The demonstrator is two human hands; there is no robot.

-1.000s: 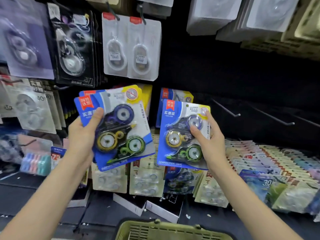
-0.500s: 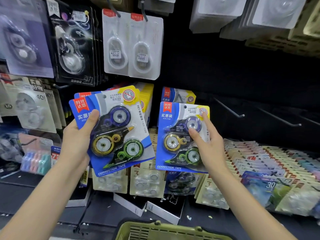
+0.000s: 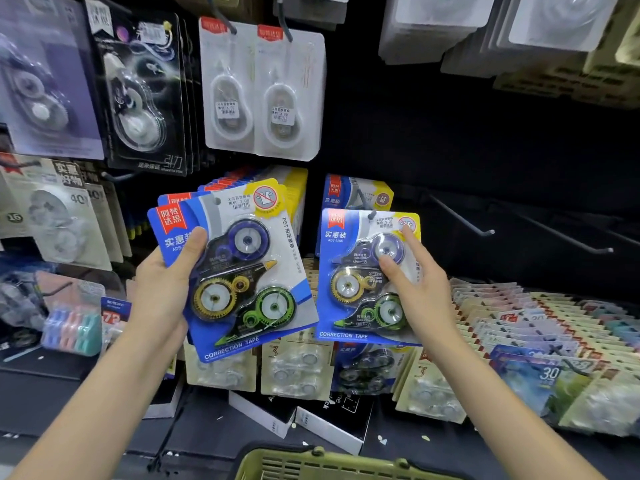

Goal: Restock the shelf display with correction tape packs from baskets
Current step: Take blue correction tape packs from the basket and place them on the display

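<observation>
— What crowds the shelf?
— White blister packs (image 3: 263,91) hang above; bare metal hooks (image 3: 462,216) jut out to the right; a green slotted basket (image 3: 332,465) sits below.
— And the tape packs?
— The left hand (image 3: 162,292) grips a fanned stack (image 3: 242,271), thumb across the glossy blue card. The right hand (image 3: 420,289) presses one pack (image 3: 363,278) with straight, spread fingers at its hook.

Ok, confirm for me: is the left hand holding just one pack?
No, the left hand grips a fanned stack of blue packs; several red-labelled corners show behind the front one.
</observation>
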